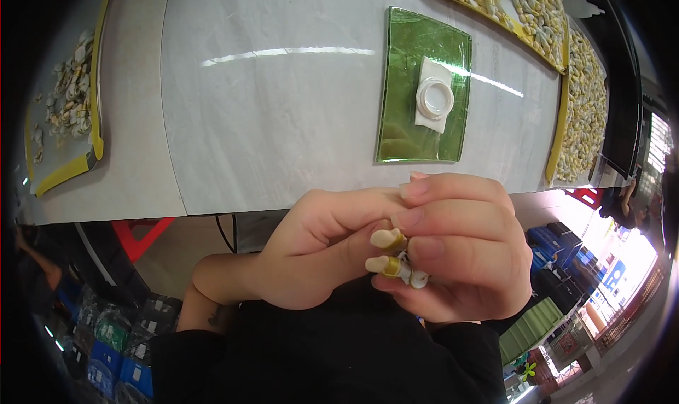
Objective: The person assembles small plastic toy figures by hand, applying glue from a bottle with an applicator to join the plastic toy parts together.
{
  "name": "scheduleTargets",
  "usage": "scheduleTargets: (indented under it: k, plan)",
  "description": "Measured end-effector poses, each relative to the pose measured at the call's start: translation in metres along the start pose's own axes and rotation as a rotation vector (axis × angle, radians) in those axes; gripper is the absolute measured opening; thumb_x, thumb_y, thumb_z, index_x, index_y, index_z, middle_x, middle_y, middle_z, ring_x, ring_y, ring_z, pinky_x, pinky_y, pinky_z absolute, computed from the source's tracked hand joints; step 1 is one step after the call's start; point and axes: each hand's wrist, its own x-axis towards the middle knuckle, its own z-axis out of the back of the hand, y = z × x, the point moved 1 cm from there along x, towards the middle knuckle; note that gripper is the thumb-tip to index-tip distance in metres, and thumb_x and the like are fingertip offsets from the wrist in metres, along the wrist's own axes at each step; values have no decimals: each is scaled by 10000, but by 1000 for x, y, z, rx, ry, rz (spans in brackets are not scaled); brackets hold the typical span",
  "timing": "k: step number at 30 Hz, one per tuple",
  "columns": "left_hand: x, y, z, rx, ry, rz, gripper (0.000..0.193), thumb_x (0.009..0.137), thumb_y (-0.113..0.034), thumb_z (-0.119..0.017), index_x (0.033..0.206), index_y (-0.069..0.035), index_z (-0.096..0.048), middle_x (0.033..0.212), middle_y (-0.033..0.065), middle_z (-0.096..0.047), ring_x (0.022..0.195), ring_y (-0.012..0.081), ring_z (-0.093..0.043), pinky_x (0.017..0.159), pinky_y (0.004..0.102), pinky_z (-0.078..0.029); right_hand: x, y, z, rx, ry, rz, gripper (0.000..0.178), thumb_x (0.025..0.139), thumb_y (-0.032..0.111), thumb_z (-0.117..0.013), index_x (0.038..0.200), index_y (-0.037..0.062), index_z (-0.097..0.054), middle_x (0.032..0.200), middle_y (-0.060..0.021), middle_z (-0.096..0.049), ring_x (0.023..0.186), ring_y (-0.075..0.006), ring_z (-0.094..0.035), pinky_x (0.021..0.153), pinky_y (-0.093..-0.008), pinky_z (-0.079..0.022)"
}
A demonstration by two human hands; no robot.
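Nearest the camera, the person's right hand (463, 245) and left hand (318, 245) meet in front of the near edge of the desk (283, 121), both closed together on a small cream plastic part with yellow bands (390, 252). The right hand's fingers curl over it from the right, while the left hand's thumb and fingertips pinch it from the left (two rounded cream ends poke out between them). On the desk, toward its far right, lies a green mat (403, 86) carrying a white ring-shaped piece (434, 98). Yellow-edged trays of small cream parts sit at the far right corner (566, 72) and the left edge (67, 100).
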Motion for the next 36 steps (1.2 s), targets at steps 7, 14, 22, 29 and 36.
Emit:
scheduleTargets:
  k: [7,14,22,29,36]
  plan:
    - [-2,-2,-2,163,-69,-14,249,942,-115,-389,1115,35,-490,991,67,-548,904,94,-514,782,217,-413,-4,-4,3,121,48,-26,457,642,94,-776,964,25,-460,891,-167,-606,844,-301,-585,740,-381,-509]
    - [3,0,5,413,22,-368,201,908,-69,-440,1025,62,-538,996,123,-558,887,150,-544,765,245,-421,-7,-5,1,112,-14,-36,396,694,168,-746,952,41,-473,919,-166,-590,844,-308,-582,742,-383,-511]
    - [4,-6,7,600,17,-548,160,847,-69,-543,954,45,-579,948,151,-585,872,235,-564,770,297,-437,-6,-6,0,101,20,19,296,777,215,-661,929,38,-478,904,-172,-594,834,-323,-581,725,-391,-516]
    - [0,-5,-1,739,-93,-688,282,692,-107,-726,909,26,-603,923,131,-596,825,233,-575,714,291,-445,-7,-4,-16,213,-245,11,215,584,13,-717,778,21,-624,870,-132,-640,788,-265,-613,654,-297,-529]
    - [0,-4,2,732,-85,-682,360,577,-84,-789,875,4,-609,897,113,-596,787,223,-575,685,285,-443,-12,-4,-12,153,-223,91,189,618,21,-684,792,21,-609,876,-122,-644,795,-262,-616,680,-316,-529]
